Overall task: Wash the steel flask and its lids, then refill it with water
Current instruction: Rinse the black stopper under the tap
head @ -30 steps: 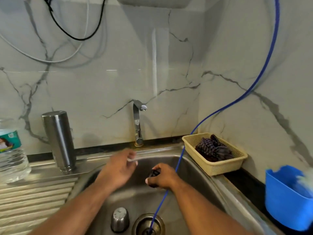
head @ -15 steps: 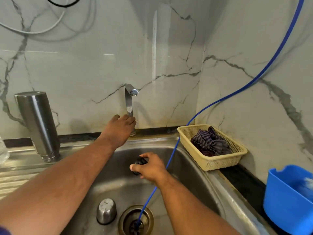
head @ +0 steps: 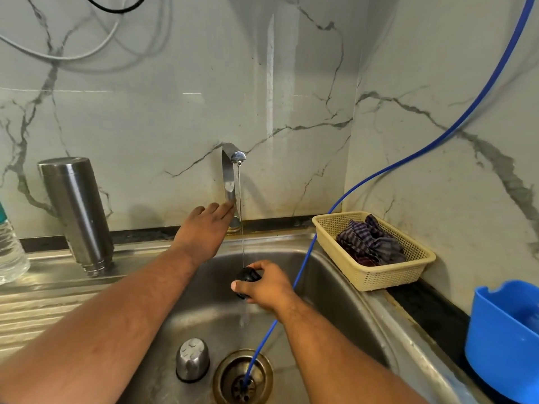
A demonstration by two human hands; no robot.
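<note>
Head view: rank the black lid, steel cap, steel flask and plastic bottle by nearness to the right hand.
1. black lid: gripped in the right hand.
2. steel cap: sink floor, lower left.
3. steel flask: left drainboard.
4. plastic bottle: far left edge.

Right hand (head: 267,287) wraps the black lid (head: 247,276), and only its upper edge shows. Above the grip, the left hand (head: 204,228) covers the tap (head: 229,176) base. Far left of the grip, the picture's edge cuts the plastic bottle (head: 10,249); far right, the blue tub (head: 501,339) too.
</note>
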